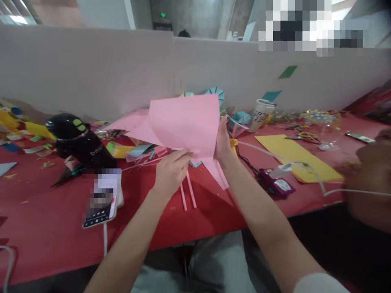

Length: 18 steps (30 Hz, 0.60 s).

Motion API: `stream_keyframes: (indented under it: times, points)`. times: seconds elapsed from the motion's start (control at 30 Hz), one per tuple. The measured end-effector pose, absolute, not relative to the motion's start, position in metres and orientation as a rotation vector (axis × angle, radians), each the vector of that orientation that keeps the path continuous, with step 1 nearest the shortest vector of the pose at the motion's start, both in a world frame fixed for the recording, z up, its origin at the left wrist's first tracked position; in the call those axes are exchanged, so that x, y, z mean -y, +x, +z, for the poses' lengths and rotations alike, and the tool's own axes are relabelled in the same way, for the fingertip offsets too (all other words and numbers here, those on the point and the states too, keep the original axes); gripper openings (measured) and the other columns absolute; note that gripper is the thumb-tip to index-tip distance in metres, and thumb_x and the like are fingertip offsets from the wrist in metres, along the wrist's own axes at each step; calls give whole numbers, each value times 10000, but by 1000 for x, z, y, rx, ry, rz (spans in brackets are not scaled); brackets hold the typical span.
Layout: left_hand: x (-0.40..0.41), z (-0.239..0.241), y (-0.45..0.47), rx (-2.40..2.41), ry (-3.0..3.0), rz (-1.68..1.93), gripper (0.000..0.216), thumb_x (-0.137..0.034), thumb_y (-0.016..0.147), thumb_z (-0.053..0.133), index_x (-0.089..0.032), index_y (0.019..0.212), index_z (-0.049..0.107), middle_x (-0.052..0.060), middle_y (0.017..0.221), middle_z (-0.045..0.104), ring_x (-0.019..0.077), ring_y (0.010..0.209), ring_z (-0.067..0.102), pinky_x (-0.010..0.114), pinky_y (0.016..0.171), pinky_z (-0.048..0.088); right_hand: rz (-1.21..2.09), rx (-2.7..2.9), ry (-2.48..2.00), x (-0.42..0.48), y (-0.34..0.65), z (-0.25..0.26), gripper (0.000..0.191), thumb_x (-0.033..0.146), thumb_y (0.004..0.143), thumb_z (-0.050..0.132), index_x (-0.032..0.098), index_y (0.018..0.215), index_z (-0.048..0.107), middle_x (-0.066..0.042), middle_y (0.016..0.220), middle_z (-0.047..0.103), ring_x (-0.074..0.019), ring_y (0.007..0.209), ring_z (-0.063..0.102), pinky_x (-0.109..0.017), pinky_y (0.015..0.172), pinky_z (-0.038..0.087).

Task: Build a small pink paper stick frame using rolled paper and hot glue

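A large sheet of pink paper (185, 122) stands raised above the table, slightly curved. At its lower edge my left hand (172, 171) pinches the paper between thumb and fingers. My right hand (223, 142) grips the right edge, with the fingertips partly hidden behind the sheet. More pink paper (134, 122) spreads out to the left, behind the sheet. Two narrow pink strips (192, 191) lie on the red table below my left hand. A pointed pink piece (217, 173) hangs beneath my right hand.
On the left are a black bottle (77, 142) and a propped phone (104, 199). Yellow paper (299, 158), scissors (307, 138), a purple power socket (276, 183) with a white cable and a paper cup (261, 114) are on the right. Another person's arm (371, 179) rests at far right.
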<state>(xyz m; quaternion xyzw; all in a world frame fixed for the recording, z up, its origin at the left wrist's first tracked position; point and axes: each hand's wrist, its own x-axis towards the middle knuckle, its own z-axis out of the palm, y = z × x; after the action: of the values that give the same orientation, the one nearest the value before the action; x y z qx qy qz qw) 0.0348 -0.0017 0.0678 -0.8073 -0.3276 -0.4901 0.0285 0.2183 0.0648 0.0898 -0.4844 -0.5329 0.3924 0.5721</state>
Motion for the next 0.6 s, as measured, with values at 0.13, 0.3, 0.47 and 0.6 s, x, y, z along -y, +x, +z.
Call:
stream_keyframes:
  times: [0.13, 0.3, 0.47, 0.6]
  points:
    - [12, 48, 36, 1009, -2756, -1283, 303, -137, 870, 561, -315, 1017, 757, 29, 1170, 736, 214, 985, 727, 345, 828, 612, 1235, 1141, -1081, -35, 231, 69, 416, 424, 557, 836, 245, 896, 672, -39, 863, 745, -250, 858, 697, -388, 751, 572]
    - [3, 56, -2, 1343, -2375, -1780, 178, -240, 842, 623, -294, 966, 739, 36, 1157, 713, 248, 1103, 657, 443, 1007, 512, 1231, 957, -1132, -39, 244, 49, 334, 238, 524, 835, 221, 800, 648, -27, 777, 718, -213, 752, 682, -386, 757, 576]
    - [-17, 53, -40, 1913, -1870, -2397, 358, -335, 742, 762, -273, 1082, 670, 58, 1225, 671, 269, 1158, 624, 460, 1025, 501, 1263, 1030, -1144, -34, 266, 39, 281, 234, 590, 790, 211, 846, 675, -63, 846, 731, -246, 821, 692, -415, 779, 570]
    - [-16, 54, -47, 2265, -2209, -2589, 439, -340, 648, 828, -199, 1034, 673, 100, 1086, 727, 305, 1010, 688, 496, 893, 577, 1298, 1032, -1159, -28, 273, 40, 318, 215, 566, 801, 214, 872, 714, -65, 927, 754, -239, 851, 698, -402, 825, 571]
